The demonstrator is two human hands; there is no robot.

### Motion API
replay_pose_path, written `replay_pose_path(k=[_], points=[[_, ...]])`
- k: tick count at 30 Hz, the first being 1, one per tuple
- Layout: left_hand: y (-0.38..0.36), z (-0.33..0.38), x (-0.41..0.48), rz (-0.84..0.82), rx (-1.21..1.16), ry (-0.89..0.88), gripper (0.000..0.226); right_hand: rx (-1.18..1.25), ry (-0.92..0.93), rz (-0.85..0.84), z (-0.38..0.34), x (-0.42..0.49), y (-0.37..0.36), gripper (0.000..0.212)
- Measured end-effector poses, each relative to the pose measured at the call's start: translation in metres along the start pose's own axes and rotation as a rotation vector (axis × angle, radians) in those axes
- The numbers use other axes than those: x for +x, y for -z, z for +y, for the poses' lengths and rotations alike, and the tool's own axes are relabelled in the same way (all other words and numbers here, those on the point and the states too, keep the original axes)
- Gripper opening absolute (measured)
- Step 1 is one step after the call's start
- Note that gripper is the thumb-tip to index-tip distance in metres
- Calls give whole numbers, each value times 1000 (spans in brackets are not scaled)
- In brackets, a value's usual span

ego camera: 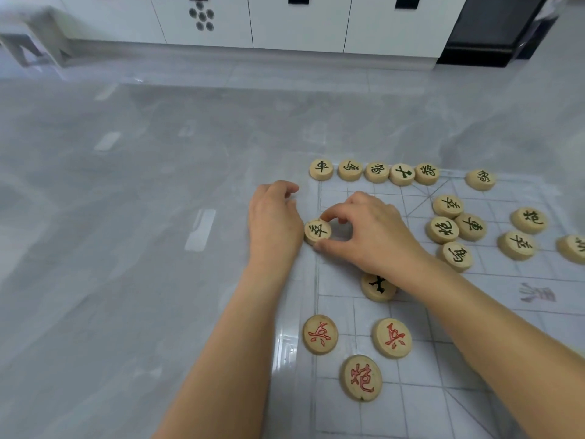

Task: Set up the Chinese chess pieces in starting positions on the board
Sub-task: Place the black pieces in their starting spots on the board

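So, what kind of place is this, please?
Probably a room in a home: the chess board lies flat on a glossy grey tiled floor, and white cabinets stand along the far wall.

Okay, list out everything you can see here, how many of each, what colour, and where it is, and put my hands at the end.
Board: one, pale translucent sheet with grey grid lines, on the floor at lower right.
Green-lettered pieces: fourteen in view, light wood; five in a row along the far edge, one in the right hand at the left edge, the rest loose to the right, one cut off by the frame.
Red-lettered pieces: three, light wood, near left of the board.
Floor: grey glossy tile.
Cabinets: white, along the far wall.
Left hand: resting just off the board's left edge.
Right hand: thumb and fingers pinching a green-lettered piece.
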State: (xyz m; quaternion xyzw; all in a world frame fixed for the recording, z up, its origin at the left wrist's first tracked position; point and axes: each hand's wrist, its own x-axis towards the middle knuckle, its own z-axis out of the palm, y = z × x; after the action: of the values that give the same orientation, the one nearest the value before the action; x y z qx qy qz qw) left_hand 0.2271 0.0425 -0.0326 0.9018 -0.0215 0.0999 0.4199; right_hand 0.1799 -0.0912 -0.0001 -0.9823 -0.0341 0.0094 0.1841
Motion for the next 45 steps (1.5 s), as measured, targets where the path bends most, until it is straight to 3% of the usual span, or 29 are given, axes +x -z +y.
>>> replay_pose_path(k=[9,14,18,23,28,45], points=[[-4,-5,0,10,37,-39,23,-8,-20,25,1,-4,-3,44],[-5,-5,1,2,43,-63,19,36,-73,50,19,-16,18,56],[-4,-3,0,9,33,-61,22,150,-217,174,63,-32,49,39],[-2,-3,-1,10,33,-83,25,121,-347,195,105,-58,62,26],[-3,-2,-2,18,31,-93,26,83,-308,172,108,-75,59,17],[-4,-5,-1,2,28,-88,27,61,-255,175,110,-96,54,19]])
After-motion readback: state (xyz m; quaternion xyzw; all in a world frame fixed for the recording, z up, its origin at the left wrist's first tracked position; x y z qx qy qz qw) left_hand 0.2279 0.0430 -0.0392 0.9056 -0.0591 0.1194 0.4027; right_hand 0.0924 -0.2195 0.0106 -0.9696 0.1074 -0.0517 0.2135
